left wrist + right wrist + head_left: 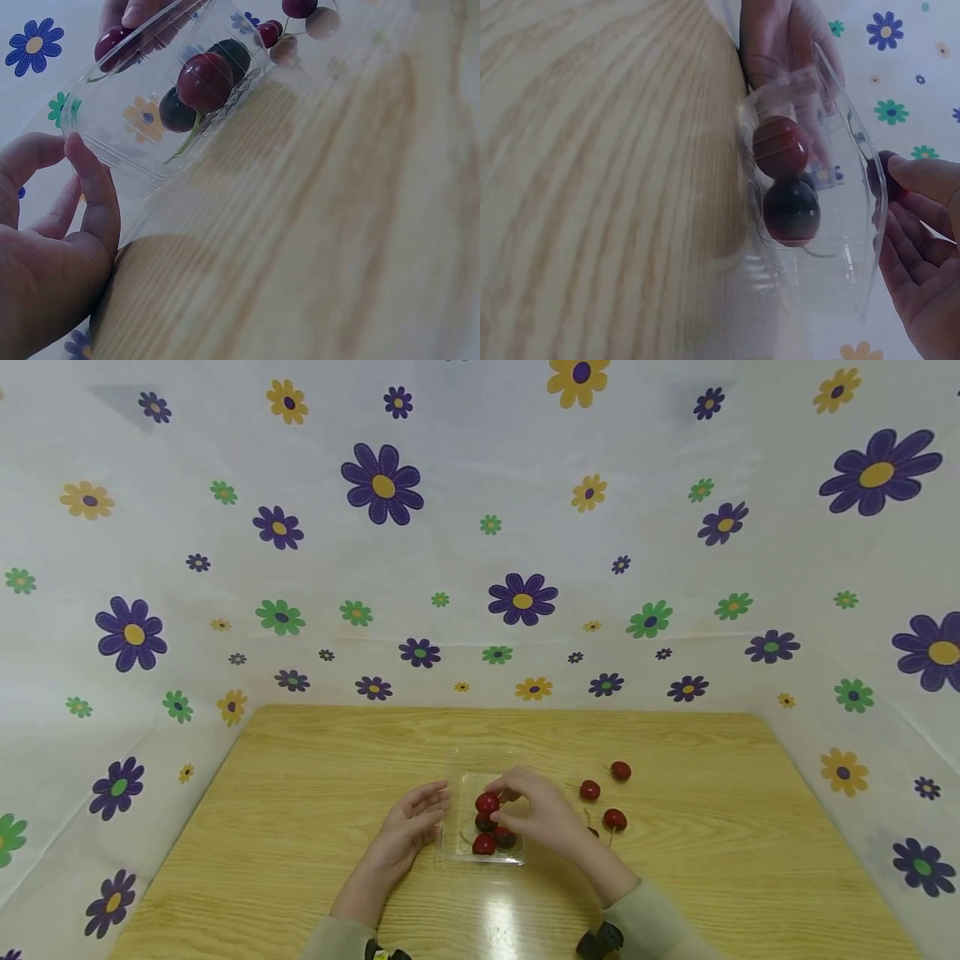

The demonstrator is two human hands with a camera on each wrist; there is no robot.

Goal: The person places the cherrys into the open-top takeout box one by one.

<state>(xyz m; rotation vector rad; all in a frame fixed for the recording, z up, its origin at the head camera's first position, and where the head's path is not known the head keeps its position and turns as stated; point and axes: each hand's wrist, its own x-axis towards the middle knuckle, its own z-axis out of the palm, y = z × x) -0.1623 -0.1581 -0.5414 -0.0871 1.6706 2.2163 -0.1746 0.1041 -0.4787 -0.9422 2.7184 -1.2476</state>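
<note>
A clear plastic box (459,843) stands on the table with several dark red cherries (483,844) in it. At its right side, my right hand (542,814) pinches a cherry (487,802) between thumb and fingers, over the box. In the right wrist view, that held cherry (885,174) shows above the box's rim (877,217). My left hand (412,827) is at the box's left side with its fingers loosely bent. The left wrist view has its fingertips (77,146) right at the corner of the box, and a cherry stem (184,142) visible through the clear wall.
Right of the box, loose cherries with stems lie on the wooden table (315,760), among them one far back (620,771) and one closer (615,819). Another is partly hidden by my right forearm. A flower-patterned white cloth (450,560) stands around the table's back and sides.
</note>
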